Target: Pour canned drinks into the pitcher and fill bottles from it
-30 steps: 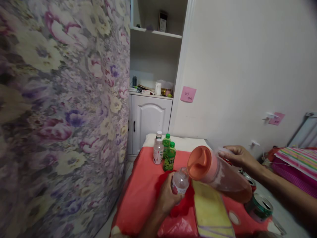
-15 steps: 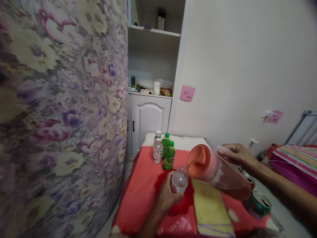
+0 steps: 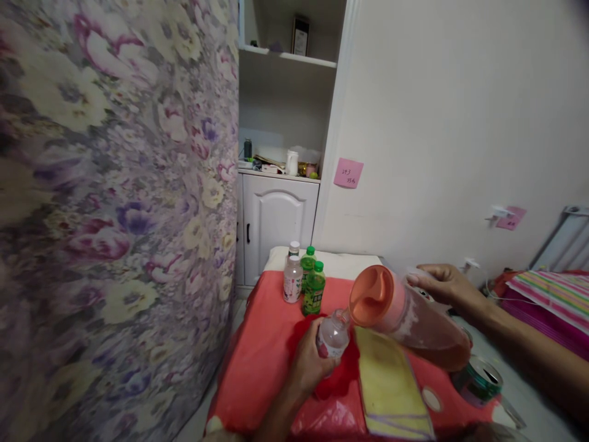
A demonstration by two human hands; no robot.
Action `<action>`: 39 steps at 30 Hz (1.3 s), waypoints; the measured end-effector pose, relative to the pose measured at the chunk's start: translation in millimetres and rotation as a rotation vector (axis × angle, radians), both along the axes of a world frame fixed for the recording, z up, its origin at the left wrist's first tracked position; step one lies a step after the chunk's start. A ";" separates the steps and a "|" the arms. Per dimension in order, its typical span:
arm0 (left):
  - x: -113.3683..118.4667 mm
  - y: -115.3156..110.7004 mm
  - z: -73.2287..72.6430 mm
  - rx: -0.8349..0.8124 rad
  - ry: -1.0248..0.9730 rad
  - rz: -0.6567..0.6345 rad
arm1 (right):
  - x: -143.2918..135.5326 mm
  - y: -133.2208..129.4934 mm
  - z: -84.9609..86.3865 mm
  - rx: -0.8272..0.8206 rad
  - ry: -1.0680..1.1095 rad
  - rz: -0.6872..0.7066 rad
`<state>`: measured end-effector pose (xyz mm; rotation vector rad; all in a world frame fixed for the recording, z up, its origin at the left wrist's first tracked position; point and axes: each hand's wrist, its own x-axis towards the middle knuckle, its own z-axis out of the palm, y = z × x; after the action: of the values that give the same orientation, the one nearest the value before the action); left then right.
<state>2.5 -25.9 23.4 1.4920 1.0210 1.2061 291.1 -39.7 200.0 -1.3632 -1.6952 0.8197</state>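
Note:
My left hand (image 3: 310, 356) is wrapped round a clear plastic bottle (image 3: 334, 334) with a pink-and-white label, its uncapped mouth facing up. In my right hand (image 3: 432, 282) is the handle of a clear pitcher (image 3: 423, 325) with an orange lid (image 3: 372, 296). The pitcher is tilted well over to the left, and reddish-brown liquid lies along its lower side. Its lid's edge is right at the bottle's mouth, where a thin stream seems to run in. Behind stand two green-capped bottles (image 3: 314, 290) and two white-capped bottles (image 3: 292, 281).
A red cloth covers the table (image 3: 257, 344); a wet dark patch spreads under the bottle. A folded yellow cloth (image 3: 391, 380) lies to the right, beside an opened green can (image 3: 481, 379). A floral curtain (image 3: 124, 215) hangs at left, with a white cabinet (image 3: 280, 221) behind.
The pitcher has shifted slightly right and up with my right hand, and liquid now shows at the bottle's mouth. My left hand and the bottle have stayed almost in place.

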 end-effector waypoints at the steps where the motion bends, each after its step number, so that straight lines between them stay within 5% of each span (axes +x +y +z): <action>1: -0.1 -0.6 0.5 0.000 0.002 0.000 | 0.1 -0.3 0.5 -0.002 0.001 -0.001; 39: 2.0 0.5 0.3 0.017 -0.004 -0.021 | -8.3 -12.4 18.2 -0.028 -0.029 -0.033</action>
<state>4.5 -25.4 23.7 1.5098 0.9923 1.2048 282.7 -52.1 218.2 -1.4249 -1.6852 0.8114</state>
